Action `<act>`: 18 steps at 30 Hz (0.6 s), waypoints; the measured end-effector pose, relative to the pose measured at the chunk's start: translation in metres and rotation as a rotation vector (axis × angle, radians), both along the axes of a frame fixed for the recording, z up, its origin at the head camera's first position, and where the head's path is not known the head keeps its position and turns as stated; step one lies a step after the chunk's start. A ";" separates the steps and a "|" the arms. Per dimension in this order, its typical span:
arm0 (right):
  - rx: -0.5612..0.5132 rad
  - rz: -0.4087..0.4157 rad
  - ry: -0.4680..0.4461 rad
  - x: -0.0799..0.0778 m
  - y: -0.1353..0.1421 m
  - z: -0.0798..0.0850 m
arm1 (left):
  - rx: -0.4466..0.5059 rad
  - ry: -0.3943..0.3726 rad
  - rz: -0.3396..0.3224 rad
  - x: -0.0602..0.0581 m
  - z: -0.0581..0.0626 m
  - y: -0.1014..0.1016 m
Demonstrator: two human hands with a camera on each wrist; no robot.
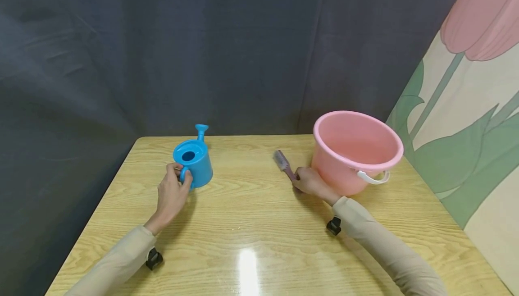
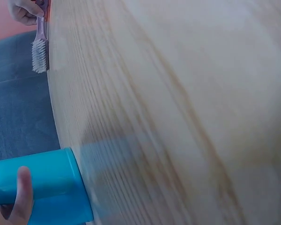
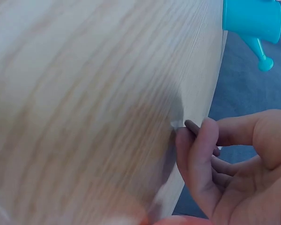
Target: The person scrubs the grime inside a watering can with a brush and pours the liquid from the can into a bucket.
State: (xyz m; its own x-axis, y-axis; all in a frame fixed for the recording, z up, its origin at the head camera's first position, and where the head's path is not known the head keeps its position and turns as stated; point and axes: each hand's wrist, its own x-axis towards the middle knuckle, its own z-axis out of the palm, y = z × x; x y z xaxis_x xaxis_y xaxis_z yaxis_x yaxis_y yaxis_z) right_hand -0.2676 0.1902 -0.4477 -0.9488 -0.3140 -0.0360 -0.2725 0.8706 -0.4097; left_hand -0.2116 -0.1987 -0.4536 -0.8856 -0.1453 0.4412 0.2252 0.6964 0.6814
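On the left of the table stands a blue watering can (image 1: 198, 170), upright, its spout pointing to the back. My left hand (image 1: 172, 194) grips its handle, with the thumb against the can's side in the left wrist view. Right of the middle, my right hand (image 1: 312, 182) pinches the handle of a purple brush (image 1: 285, 164). White bristles (image 2: 39, 56) show along the brush's head, which points away to the back left. In the right wrist view the fingers hide most of the brush, leaving the end of its handle (image 3: 192, 126) in sight.
A pink bucket (image 1: 338, 170) with a white handle (image 1: 371, 179) stands at the back right, close beside my right hand. Behind the wooden table (image 1: 251, 215) hangs a dark curtain (image 1: 243, 61). A wall painted with flowers (image 1: 478, 129) borders the right side.
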 end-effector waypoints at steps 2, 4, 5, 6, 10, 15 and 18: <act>-0.001 -0.011 0.005 0.001 0.000 -0.001 | 0.026 -0.005 -0.004 0.000 0.000 0.000; -0.011 -0.022 -0.002 0.001 0.000 -0.001 | 0.054 -0.010 -0.010 0.001 0.000 0.000; -0.016 -0.024 -0.004 0.001 0.000 0.000 | 0.066 -0.014 -0.012 0.001 0.000 0.000; -0.022 -0.028 -0.009 0.001 0.000 0.000 | 0.080 -0.019 -0.013 0.001 0.000 0.000; -0.074 -0.070 -0.064 0.001 0.000 0.004 | 0.115 -0.042 -0.015 0.002 0.001 0.000; -0.088 -0.090 -0.070 0.002 0.001 0.004 | 0.104 -0.057 -0.009 0.001 0.000 0.000; -0.061 -0.073 -0.017 0.004 0.002 0.002 | 0.076 -0.060 0.004 0.001 -0.001 0.000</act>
State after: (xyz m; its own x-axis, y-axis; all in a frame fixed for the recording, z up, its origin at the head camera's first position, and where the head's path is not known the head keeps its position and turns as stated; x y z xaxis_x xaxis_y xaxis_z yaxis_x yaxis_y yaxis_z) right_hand -0.2640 0.1919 -0.4459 -0.9685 -0.2464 -0.0353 -0.2021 0.8612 -0.4663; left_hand -0.2102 -0.1987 -0.4543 -0.9093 -0.1798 0.3752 0.1799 0.6432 0.7442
